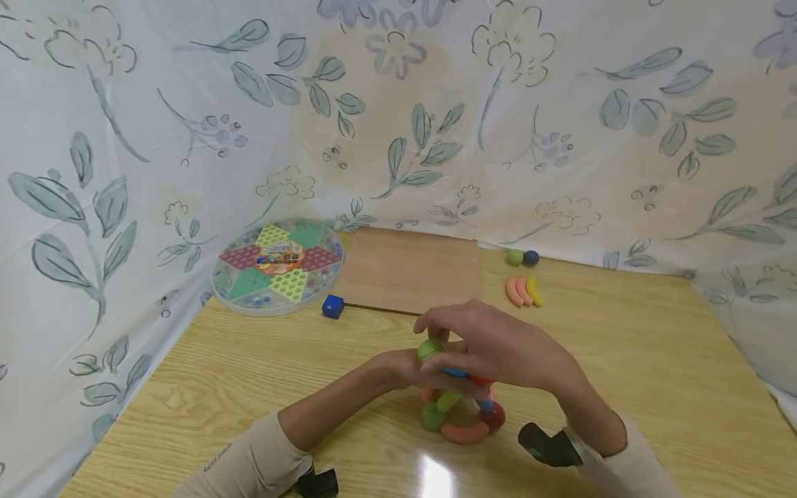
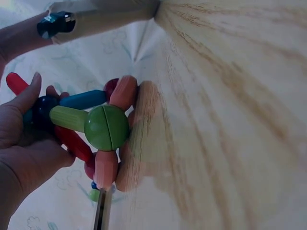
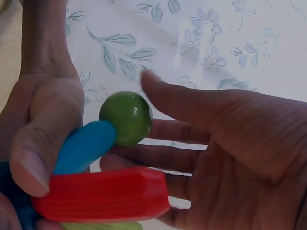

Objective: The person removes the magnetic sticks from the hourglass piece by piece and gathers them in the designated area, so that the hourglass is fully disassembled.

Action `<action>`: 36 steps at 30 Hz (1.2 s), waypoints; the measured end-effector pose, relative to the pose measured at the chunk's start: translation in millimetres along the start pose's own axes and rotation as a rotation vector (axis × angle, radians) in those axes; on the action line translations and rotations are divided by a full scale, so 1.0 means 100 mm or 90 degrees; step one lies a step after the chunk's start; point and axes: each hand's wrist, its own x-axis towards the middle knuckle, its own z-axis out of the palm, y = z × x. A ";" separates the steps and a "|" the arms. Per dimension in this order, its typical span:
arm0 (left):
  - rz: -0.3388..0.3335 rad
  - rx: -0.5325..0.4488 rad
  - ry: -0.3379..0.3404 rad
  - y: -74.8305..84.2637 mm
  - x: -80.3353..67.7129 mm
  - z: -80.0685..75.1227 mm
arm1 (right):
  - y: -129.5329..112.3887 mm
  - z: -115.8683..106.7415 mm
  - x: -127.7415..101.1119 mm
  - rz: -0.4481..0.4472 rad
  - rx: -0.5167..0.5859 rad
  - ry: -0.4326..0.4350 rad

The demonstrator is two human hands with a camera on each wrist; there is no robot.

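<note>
- My left hand (image 1: pixel 405 370) and right hand (image 1: pixel 498 349) met over a toy structure of rods and balls (image 1: pixel 463 408) that stood on the desk (image 1: pixel 623 360), near its front edge.
- My left grip was closed on the upper part of that structure: the thumb (image 3: pixel 36 143) pressed against a blue rod (image 3: pixel 84 146) and a red rod (image 3: pixel 100 194), and the other fingers wrapped behind.
- A green ball (image 3: pixel 125 117) sat at the top end of the blue rod, just beside my right hand's fingers (image 3: pixel 168 129).
- My right grip was open, fingers straight and cupped over the top; I could not tell whether they touched the ball.
- The left wrist view showed a lower green ball (image 2: pixel 106 127) joining a light green rod (image 2: pixel 67 118) and an orange rod (image 2: pixel 106 167).
- Farther back lay a wooden board (image 1: pixel 411 270), a blue cube (image 1: pixel 333 306), a round game board (image 1: pixel 277 266), three loose curved pieces (image 1: pixel 524 291) and two loose balls (image 1: pixel 521 258).
</note>
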 end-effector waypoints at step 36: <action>-0.019 -0.028 0.014 -0.02 0.03 0.04 | 0.06 -0.05 -0.06 -0.027 0.034 0.085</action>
